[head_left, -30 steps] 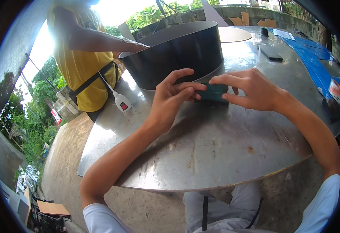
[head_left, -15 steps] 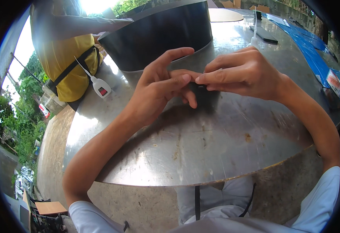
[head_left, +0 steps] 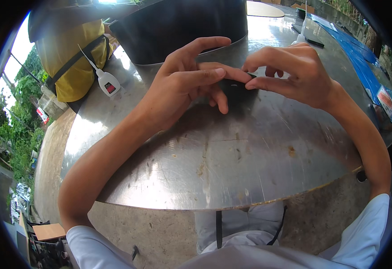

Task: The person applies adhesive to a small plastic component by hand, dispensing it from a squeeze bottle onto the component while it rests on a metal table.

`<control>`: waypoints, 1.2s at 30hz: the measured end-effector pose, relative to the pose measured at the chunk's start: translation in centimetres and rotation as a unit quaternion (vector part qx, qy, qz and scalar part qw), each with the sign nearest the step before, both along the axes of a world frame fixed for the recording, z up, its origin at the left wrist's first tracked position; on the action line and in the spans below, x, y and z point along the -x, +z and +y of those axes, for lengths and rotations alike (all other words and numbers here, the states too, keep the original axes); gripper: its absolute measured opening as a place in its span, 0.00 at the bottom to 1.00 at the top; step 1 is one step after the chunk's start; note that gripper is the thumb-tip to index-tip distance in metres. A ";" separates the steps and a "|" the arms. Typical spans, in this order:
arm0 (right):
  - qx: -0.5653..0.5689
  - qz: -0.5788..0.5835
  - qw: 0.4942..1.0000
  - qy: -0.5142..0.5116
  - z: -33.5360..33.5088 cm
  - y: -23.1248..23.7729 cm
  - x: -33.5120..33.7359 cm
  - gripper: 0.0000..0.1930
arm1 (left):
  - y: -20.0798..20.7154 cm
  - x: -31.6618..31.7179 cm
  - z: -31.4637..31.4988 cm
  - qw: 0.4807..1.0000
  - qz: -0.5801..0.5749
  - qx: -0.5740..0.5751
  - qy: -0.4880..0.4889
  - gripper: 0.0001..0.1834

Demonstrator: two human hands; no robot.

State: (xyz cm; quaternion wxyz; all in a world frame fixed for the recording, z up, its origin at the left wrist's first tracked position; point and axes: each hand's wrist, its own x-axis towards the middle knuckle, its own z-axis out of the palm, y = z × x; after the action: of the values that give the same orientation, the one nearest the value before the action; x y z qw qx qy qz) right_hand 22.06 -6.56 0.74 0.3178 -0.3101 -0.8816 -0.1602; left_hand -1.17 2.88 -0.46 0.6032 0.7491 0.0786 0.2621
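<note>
Over the metal tabletop (head_left: 232, 170), my two hands meet fingertip to fingertip. My left hand (head_left: 182, 83) has its fingers spread, one of them stretched toward the right hand with the thumb lying along it. At that fingertip my right hand (head_left: 292, 74) pinches with thumb and forefinger. A small dark thing (head_left: 252, 75) shows in the pinch, too small to name. Behind the hands stands a large black curved panel (head_left: 182, 33). A white glue bottle (head_left: 109, 84) with a long thin nozzle lies left of my left hand; another white nozzle bottle (head_left: 300, 39) is beyond my right hand.
Another person in a yellow garment (head_left: 77, 71) stands at the far left, an arm by the panel. A dark flat phone-like object (head_left: 314, 43) lies at the far right. Blue sheeting (head_left: 353, 54) runs along the right edge. The table's worn front edge (head_left: 249, 207) curves before me.
My right hand has moved right, toward the tip of the stretched left finger, and a dark bit now shows in its pinch. The view has shifted slightly.
</note>
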 end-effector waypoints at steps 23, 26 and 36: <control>-0.105 -0.009 0.994 0.016 0.1 -0.5 0.2 0.06 | 0.2 0.4 0.4 0.995 0.005 0.055 -0.085 0.30; -0.117 -0.012 0.993 0.014 0.2 -0.5 0.3 0.06 | 0.0 0.3 0.7 0.995 -0.001 0.040 -0.090 0.32; -0.106 -0.055 0.993 0.015 -0.2 0.0 0.0 0.09 | 0.2 0.3 0.5 0.995 0.001 0.042 -0.086 0.33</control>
State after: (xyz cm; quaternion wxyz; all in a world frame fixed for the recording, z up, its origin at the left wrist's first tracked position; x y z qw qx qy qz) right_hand 22.07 -6.77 0.72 0.3020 -0.2522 -0.8804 -0.2649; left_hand -1.48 3.36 -0.29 0.6547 0.7271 0.0251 0.2052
